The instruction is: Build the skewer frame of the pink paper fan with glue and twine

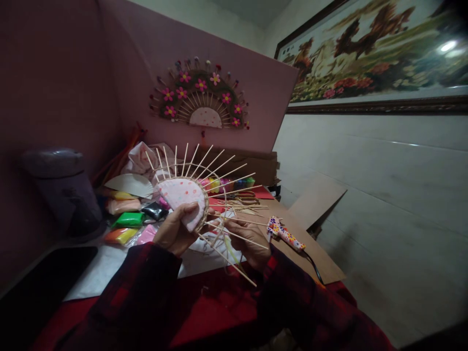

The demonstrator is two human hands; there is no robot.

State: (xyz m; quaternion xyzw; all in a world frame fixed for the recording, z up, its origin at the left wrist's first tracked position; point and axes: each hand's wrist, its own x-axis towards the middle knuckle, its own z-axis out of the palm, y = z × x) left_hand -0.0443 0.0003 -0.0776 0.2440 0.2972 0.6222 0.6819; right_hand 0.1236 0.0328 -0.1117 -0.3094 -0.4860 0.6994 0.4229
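A half-round fan frame (pixel 182 195) covered in pale pink dotted cloth is held up over the table, its curved edge trimmed with cord. Thin wooden sticks fan out from that edge, and a strand of cord loops across several of them. My left hand (pixel 175 231) grips the cloth part at its lower corner, thumb on the front face. Among the lower sticks is my right hand (pixel 250 241), its fingers pinched near the cord (pixel 224 209); whether they hold the cord or a stick is hard to make out.
Bags of coloured clay (pixel 127 220) and a white paper fan (pixel 129 184) lie to the left. Loose sticks (pixel 244 207) and a flowered glue gun (pixel 285 234) rest on cardboard at right. A finished flower-decorated fan (pixel 205 117) hangs on the pink board behind.
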